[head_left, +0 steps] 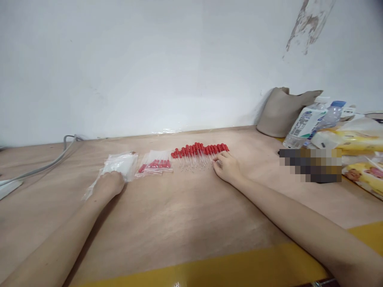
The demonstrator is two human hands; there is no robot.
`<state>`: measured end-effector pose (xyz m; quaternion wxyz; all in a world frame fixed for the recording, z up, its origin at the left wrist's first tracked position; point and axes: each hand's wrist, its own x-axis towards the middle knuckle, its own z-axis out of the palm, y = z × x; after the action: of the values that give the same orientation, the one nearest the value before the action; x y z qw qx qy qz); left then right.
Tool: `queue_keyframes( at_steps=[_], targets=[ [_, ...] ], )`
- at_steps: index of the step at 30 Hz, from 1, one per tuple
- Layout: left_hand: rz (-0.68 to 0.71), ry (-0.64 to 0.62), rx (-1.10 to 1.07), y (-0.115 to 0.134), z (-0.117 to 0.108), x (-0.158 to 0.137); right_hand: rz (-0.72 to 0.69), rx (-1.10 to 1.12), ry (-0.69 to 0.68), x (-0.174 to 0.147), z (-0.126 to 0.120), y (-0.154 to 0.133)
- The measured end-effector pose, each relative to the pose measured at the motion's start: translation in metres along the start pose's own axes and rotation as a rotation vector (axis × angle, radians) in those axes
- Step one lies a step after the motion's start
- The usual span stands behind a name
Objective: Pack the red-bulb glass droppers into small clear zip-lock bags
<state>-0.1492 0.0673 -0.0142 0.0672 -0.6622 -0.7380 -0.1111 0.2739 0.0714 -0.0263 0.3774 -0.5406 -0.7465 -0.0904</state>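
Observation:
My left hand (pixel 109 185) rests, fingers curled, on a stack of clear plastic zip bags (pixel 125 163). Its fingertips are largely hidden, but they look closed on the edge of a bag. To the right of that stack lie filled bags (pixel 157 162), with several red-topped pieces showing through the plastic. A row of small red-topped sticks (pixel 196 149) with thin, clear-looking shafts spreads across the middle of the table. At the row's right end, my right hand (pixel 228 166) has its thumb and fingers bent together over the shafts; what they pinch is too small to make out.
Brown paper covers the table (pixel 173 223), with a yellow strip (pixel 194 271) along the near edge. A grey cable (pixel 56 159) runs at left. At right stand a grey-brown bag (pixel 278 113), plastic bottles (pixel 308 123), yellow packages (pixel 353 137) and a blurred-out dark object (pixel 311 164).

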Motion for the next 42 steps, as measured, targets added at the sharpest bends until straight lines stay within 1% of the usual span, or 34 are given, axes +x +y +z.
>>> queue_keyframes(
  at_steps=[3, 5, 7, 9, 10, 11, 12, 13, 15, 16, 18, 20, 21, 23, 25, 28, 30, 32, 34, 36, 38, 40, 42],
  targets=[
    [-0.038, 0.102, 0.049, 0.012, -0.012, -0.005, 0.047, 0.017, -0.001, 0.002, 0.002, 0.000],
    [-0.004, 0.194, 0.056, 0.026, -0.022, -0.011, 0.083, 0.019, 0.002, 0.004, 0.004, 0.001],
    [0.086, 0.260, 0.043, 0.045, -0.031, -0.019, 0.150, 0.001, 0.015, 0.006, 0.005, 0.003],
    [0.220, 0.264, 0.017, 0.068, -0.036, -0.031, 0.235, -0.036, 0.030, 0.008, 0.006, 0.007],
    [0.337, 0.222, -0.002, 0.080, -0.037, -0.038, 0.274, -0.054, 0.034, 0.010, 0.007, 0.009],
    [0.519, 0.153, -0.077, 0.092, -0.037, -0.046, 0.305, -0.069, 0.035, 0.011, 0.008, 0.011],
    [0.665, 0.074, -0.133, 0.102, -0.037, -0.054, 0.327, -0.079, 0.031, 0.012, 0.008, 0.012],
    [0.769, -0.008, -0.169, 0.112, -0.036, -0.061, 0.343, -0.084, 0.025, 0.013, 0.008, 0.014],
    [0.907, -0.133, -0.207, 0.126, -0.034, -0.073, 0.369, -0.093, 0.002, 0.015, 0.009, 0.015],
    [0.936, -0.161, -0.213, 0.130, -0.032, -0.077, 0.381, -0.099, -0.013, 0.015, 0.009, 0.015],
    [0.929, -0.149, -0.228, 0.133, -0.029, -0.081, 0.400, -0.108, -0.046, 0.016, 0.008, 0.015],
    [0.876, -0.101, -0.240, 0.132, -0.026, -0.081, 0.413, -0.113, -0.071, 0.016, 0.008, 0.014],
    [0.853, -0.097, -0.242, 0.131, -0.025, -0.080, 0.420, -0.116, -0.079, 0.017, 0.008, 0.014],
    [0.823, -0.144, -0.245, 0.129, -0.023, -0.079, 0.440, -0.124, -0.097, 0.018, 0.009, 0.013],
    [0.807, -0.220, -0.261, 0.129, -0.021, -0.078, 0.462, -0.121, -0.110, 0.020, 0.008, 0.013],
    [0.793, -0.264, -0.283, 0.131, -0.020, -0.080, 0.495, -0.053, -0.059, 0.020, 0.007, 0.012],
    [0.787, -0.265, -0.270, 0.132, -0.020, -0.081, 0.486, 0.049, 0.021, 0.018, 0.005, 0.010],
    [0.796, -0.268, -0.249, 0.133, -0.020, -0.082, 0.432, 0.206, 0.086, 0.014, 0.003, 0.009],
    [0.815, -0.267, -0.231, 0.133, -0.021, -0.083, 0.371, 0.385, 0.121, 0.008, 0.001, 0.006],
    [0.828, -0.250, -0.218, 0.134, -0.021, -0.083, 0.341, 0.550, 0.136, 0.001, -0.002, 0.003],
    [0.833, -0.233, -0.210, 0.136, -0.020, -0.084, 0.343, 0.695, 0.110, -0.007, -0.006, -0.002],
    [0.833, -0.235, -0.197, 0.140, -0.020, -0.085, 0.375, 0.843, 0.028, -0.015, -0.010, -0.006],
    [0.828, -0.245, -0.183, 0.143, -0.019, -0.086, 0.441, 0.972, -0.057, -0.020, -0.015, -0.011]
  ],
)
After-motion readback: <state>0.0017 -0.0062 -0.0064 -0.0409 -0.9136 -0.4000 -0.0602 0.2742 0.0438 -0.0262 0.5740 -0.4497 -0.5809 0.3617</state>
